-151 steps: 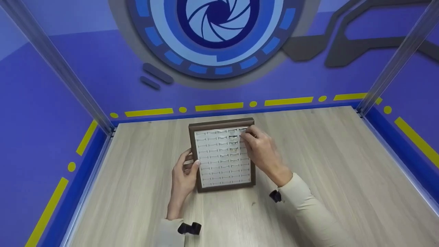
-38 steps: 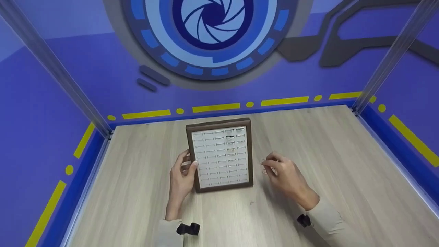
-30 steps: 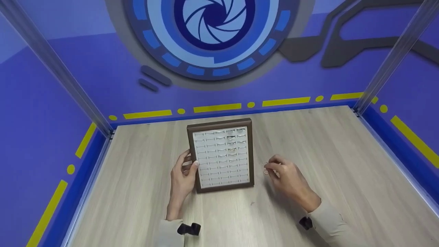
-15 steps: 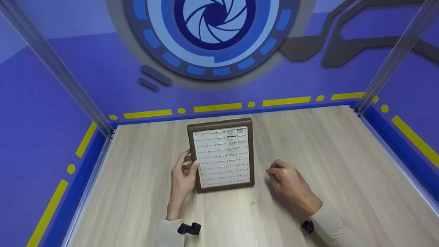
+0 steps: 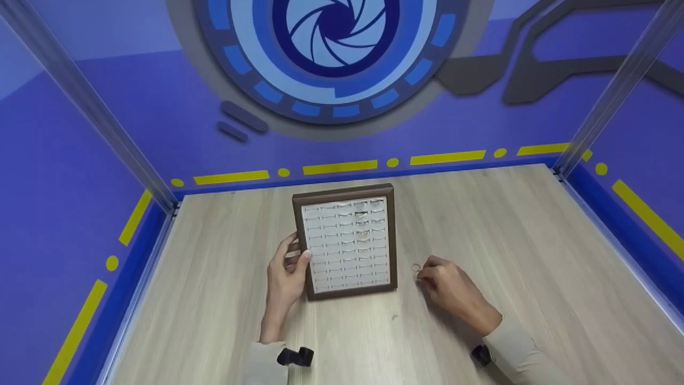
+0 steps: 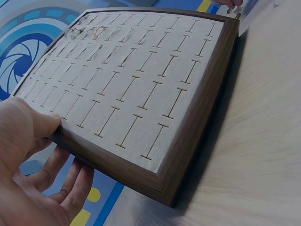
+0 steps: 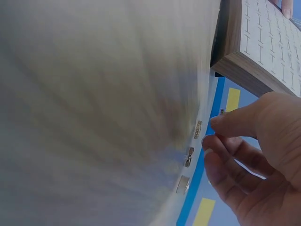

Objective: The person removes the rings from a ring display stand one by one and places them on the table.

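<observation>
- Right hand (image 5: 457, 293) hung low over the desk (image 5: 523, 256), right of the ring board (image 5: 391, 246); fingers bent, tips drawn close at a thin ring (image 5: 416, 268). Pinched or only touched: couldn't tell.
- Key relation: ring sat at the fingertips, on the board side, between right hand and board's right edge, apart from the board. Right hand far nearer to it than left.
- Left hand (image 5: 286, 278) gripped the board's left edge, thumb on the front, other fingers behind.
- Board's long axis ran roughly away from the person, slightly skewed; how its base met the desk was unclear.
- Seated rings (image 5: 363, 233) showed in the upper right part of the board.
- Right wrist view: three ring-like pieces (image 7: 189, 157) in a row on the desk, just past the fingers; couldn't match them to the head view.
- In the way: right hand masked desk behind it; board's thick frame bounded the ring's left side.
</observation>
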### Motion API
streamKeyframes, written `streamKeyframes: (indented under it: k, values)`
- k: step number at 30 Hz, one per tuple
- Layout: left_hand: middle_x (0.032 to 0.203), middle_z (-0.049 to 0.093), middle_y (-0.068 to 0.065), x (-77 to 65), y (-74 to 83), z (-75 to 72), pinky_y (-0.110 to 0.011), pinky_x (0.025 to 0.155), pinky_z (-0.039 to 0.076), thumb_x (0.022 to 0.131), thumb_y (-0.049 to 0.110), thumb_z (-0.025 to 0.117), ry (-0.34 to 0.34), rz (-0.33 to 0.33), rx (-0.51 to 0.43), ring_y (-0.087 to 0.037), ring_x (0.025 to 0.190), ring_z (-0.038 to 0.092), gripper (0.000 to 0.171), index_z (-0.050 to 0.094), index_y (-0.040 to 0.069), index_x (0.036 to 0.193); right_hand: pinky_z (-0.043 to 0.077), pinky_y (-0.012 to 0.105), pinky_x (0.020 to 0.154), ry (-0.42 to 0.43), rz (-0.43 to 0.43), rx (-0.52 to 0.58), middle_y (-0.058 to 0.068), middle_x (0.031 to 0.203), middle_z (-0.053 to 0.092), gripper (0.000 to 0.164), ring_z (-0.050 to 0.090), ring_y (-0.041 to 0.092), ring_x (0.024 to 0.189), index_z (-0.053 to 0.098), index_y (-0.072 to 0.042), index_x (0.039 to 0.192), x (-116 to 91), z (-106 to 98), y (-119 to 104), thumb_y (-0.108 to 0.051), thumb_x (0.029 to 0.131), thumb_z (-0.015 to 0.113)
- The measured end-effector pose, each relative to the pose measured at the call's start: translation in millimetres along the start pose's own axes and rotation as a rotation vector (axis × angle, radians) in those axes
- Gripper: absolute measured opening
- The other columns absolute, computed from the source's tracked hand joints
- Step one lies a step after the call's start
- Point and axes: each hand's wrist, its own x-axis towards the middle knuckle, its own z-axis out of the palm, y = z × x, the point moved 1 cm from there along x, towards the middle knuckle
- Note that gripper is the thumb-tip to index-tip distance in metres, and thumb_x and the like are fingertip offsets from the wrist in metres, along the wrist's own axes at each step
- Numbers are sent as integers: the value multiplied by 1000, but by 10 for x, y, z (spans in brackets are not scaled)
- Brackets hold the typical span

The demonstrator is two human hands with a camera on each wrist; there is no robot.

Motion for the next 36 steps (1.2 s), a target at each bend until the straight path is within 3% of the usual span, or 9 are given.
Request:
streamKeyframes:
  k: [9, 28, 36]
  values:
    - [129, 69, -16, 6, 0, -4, -48, 96, 61, 105, 11, 68, -2, 0, -6, -30, 109, 72, 51, 55, 10, 154, 63, 34, 69, -46, 12, -23, 4, 87, 71, 17, 73, 21, 80, 85, -4, 90, -6, 22, -6, 12, 86, 78]
    - [127, 69, -16, 4, 2, 1, -41, 93, 61, 104, 10, 68, -6, 15, -16, -28, 108, 73, 51, 55, 9, 153, 61, 33, 66, -57, 1, -46, 1, 84, 68, 16, 70, 19, 78, 84, -7, 88, -18, 18, -5, 8, 89, 78]
    - [128, 69, -16, 1, 4, -1, -45, 95, 61, 104, 10, 68, -2, 8, -20, -30, 109, 73, 51, 55, 10, 154, 61, 32, 65, -60, 9, -36, 1, 84, 68, 17, 69, 17, 78, 83, -7, 89, -8, -7, -18, 9, 89, 76]
